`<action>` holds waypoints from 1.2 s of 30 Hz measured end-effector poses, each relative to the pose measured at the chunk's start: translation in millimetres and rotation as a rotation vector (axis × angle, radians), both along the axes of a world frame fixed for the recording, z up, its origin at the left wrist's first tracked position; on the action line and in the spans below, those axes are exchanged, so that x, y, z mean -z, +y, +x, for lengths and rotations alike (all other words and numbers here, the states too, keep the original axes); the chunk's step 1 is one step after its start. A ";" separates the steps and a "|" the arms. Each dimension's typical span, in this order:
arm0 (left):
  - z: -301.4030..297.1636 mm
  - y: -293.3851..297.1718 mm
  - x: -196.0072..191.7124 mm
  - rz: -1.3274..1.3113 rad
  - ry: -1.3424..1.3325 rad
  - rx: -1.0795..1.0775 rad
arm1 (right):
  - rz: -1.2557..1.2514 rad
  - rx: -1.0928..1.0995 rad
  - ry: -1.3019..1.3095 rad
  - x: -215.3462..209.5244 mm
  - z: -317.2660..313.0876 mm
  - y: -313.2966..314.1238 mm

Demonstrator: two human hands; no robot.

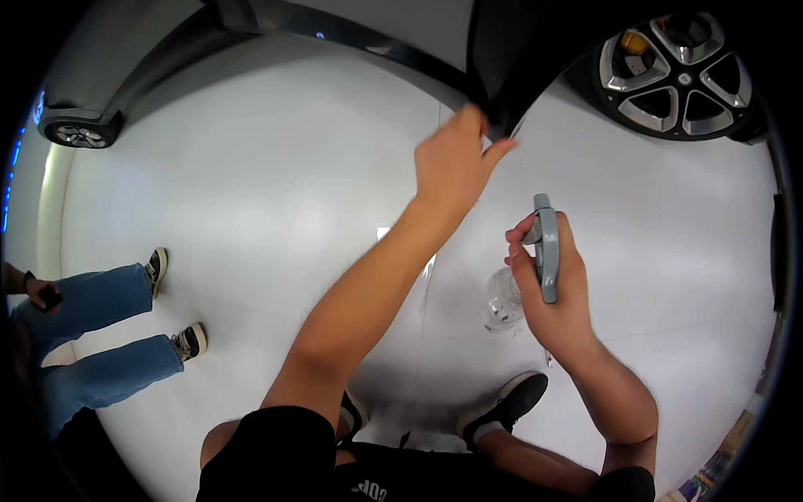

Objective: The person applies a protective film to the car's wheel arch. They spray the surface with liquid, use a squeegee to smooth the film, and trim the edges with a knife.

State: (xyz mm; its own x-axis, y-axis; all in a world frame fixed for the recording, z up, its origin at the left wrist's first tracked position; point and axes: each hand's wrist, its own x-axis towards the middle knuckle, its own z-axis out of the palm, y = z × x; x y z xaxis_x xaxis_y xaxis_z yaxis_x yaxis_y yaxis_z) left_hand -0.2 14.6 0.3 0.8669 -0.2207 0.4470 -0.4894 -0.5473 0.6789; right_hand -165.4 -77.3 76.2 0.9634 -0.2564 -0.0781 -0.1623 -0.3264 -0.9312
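Grey spray head (548, 251) gripped in right hand (565, 293), long axis toward car (418, 27); left hand (452, 161) nearer, at black trim (493, 71); blurred, can't tell if pinching.

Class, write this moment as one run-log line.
left hand: at car trim, contact unclear | right hand: gripping spray bottle | nearby: wheel, person in jeans

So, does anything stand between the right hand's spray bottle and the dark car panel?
Only the left hand, as seen from here: blurred, it overlaps the lower corner of the dark car panel, its thumb nearest the spray bottle in the right hand. Nothing else visible stands between them; depth is hard to judge.
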 end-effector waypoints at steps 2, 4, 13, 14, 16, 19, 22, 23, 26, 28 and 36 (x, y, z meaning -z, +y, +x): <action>-12.2 17.3 31.0 0.079 0.260 -0.015 | -0.052 -0.033 -0.026 -2.4 9.8 2.5; -29.0 37.2 37.4 0.054 0.359 -0.024 | -0.117 -0.077 -0.021 -11.7 18.8 12.3; -26.0 38.1 17.0 -0.220 -0.125 0.111 | -0.168 -0.012 0.021 3.9 39.6 6.5; -23.1 37.4 7.1 -0.225 -0.122 0.102 | -0.173 -0.021 0.024 7.5 39.1 9.9; -22.9 19.3 -14.3 -0.350 -0.100 0.230 | -0.221 -0.043 0.021 15.6 26.5 1.3; -29.3 -21.2 -22.1 -0.340 -0.076 0.205 | -0.160 0.060 -0.133 48.1 -1.1 -47.6; -58.1 -24.3 -8.8 -0.178 0.013 0.229 | -0.141 0.349 -0.139 63.7 -29.9 -97.7; -72.1 -13.7 -2.0 0.003 -0.017 0.313 | -0.196 0.444 -0.118 70.8 -38.7 -113.5; -120.0 12.3 37.4 0.219 -0.054 0.634 | -0.290 0.622 -0.164 121.3 -66.1 -163.5; -151.5 22.0 66.7 0.179 0.213 0.751 | -0.284 0.710 -0.148 137.2 -81.9 -191.1; -194.8 51.4 114.5 0.375 0.564 1.026 | -0.572 0.376 0.424 135.2 -220.8 -162.0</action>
State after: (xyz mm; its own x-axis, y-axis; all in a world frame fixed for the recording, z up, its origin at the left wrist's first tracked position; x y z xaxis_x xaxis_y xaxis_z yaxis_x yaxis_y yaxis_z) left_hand -195.0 66.0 -114.2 0.2671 -0.9481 -0.1724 -0.4967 -0.2888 0.8185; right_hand -386.1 -239.3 -59.0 0.7221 -0.6689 -0.1763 -0.6587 -0.5871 -0.4706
